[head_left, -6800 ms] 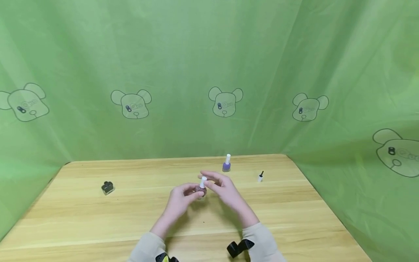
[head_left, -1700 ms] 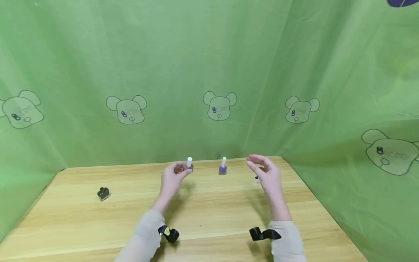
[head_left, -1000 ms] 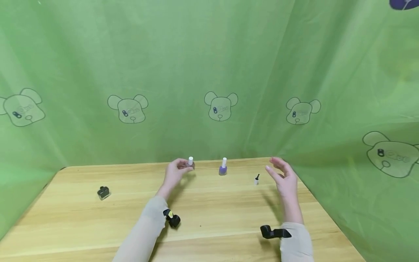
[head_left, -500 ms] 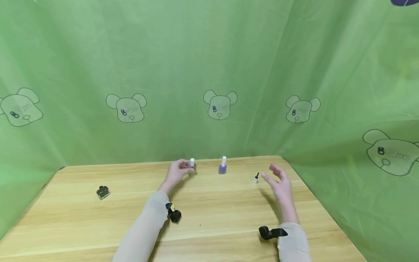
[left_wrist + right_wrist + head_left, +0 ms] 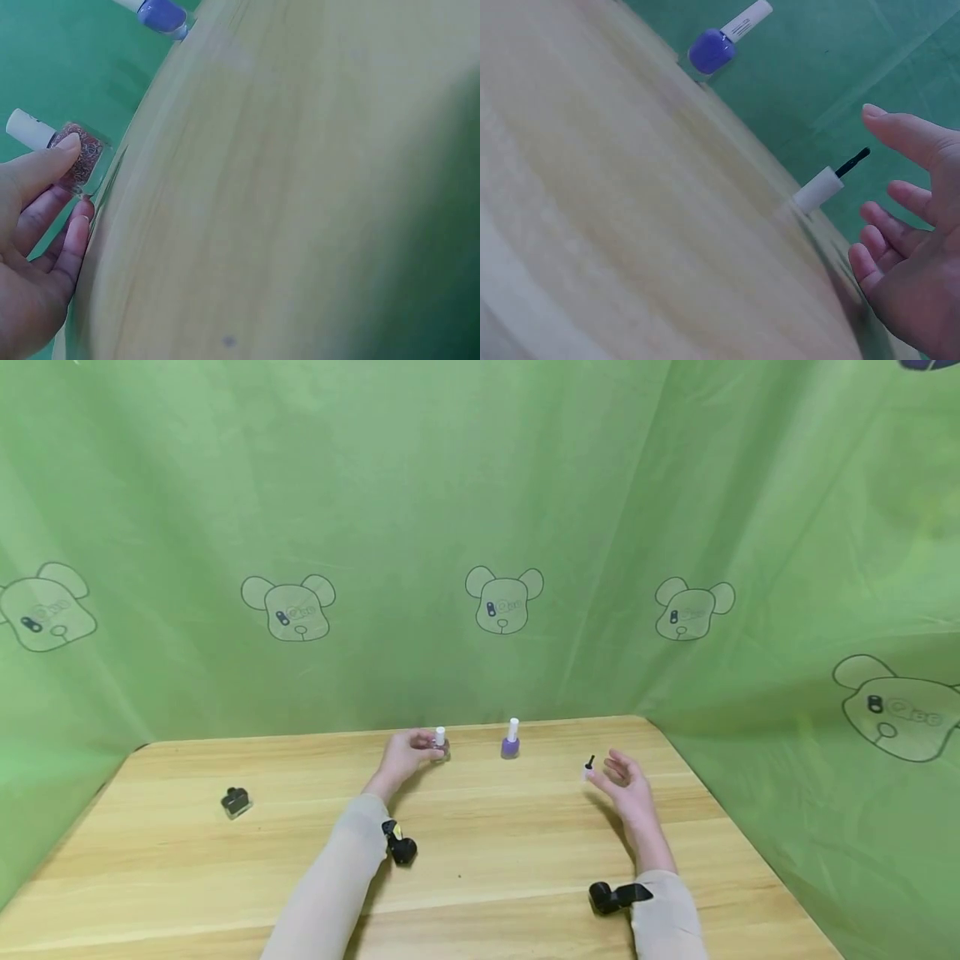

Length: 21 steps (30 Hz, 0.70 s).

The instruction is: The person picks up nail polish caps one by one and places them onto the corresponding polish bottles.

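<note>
My left hand (image 5: 401,757) pinches a nail polish bottle (image 5: 86,157) by its glass body between thumb and fingers, near the table's back edge. The bottle holds brownish-pink glitter and wears a white cap, standing upright. My right hand (image 5: 628,789) has its fingers apart and loosely bent, right beside a white nail polish cap (image 5: 819,190). That cap stands on the table with its black brush (image 5: 853,162) pointing up; in the right wrist view a gap shows between it and the fingers. A purple nail polish bottle (image 5: 510,747) with a white cap stands between the hands.
A small dark bottle (image 5: 236,802) without a white cap sits on the left of the wooden table (image 5: 480,893). Green cloth (image 5: 397,485) with bear-head outlines hangs behind the table and at both sides.
Earlier both hands were on the glitter bottle near mid-table; the left has since carried it to the back edge. The right hand moved off rightward, then back left to the brush cap.
</note>
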Motion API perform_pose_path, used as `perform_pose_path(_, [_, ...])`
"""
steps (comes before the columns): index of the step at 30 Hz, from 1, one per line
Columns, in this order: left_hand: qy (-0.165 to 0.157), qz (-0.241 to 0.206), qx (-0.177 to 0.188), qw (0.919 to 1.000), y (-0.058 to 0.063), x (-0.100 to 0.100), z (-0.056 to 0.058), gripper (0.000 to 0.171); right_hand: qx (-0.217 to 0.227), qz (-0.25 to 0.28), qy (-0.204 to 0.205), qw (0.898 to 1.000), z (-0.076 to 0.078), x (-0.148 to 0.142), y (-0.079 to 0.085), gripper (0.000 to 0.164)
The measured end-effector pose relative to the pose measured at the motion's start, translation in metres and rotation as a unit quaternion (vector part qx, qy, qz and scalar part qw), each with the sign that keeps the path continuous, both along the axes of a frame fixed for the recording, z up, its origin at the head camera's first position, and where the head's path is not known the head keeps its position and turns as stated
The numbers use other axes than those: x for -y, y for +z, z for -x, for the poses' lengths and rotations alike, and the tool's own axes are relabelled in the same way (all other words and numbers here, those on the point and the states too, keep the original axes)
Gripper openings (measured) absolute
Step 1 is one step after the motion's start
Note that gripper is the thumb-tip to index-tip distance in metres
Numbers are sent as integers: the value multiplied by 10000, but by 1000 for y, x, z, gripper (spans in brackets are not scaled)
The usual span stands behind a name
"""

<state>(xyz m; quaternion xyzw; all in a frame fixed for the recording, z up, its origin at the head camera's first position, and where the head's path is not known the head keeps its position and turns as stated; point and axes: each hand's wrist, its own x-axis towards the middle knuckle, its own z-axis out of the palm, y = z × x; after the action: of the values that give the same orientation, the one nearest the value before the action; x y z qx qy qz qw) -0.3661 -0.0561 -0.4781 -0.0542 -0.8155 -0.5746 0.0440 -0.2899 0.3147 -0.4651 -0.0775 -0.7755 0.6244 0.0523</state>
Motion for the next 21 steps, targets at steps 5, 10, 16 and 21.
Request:
perform_pose_path(5, [36, 103, 82, 9999, 0, -1, 2, 31, 218, -117, 106, 9996, 3, -1, -7, 85])
perform_pose_path(10, [25, 192, 83, 9998, 1, 0, 1, 30, 336, -255, 74, 9991, 4, 0, -7, 83])
perform_pose_path(16, [-24, 209, 190, 9996, 0, 2, 5, 31, 386, -378, -31, 9985, 6, 4, -5, 75])
perform_pose_path(21, [-70, 129, 329, 9994, 0, 4, 8, 31, 319, -589, -113, 9977, 9, 6, -5, 66])
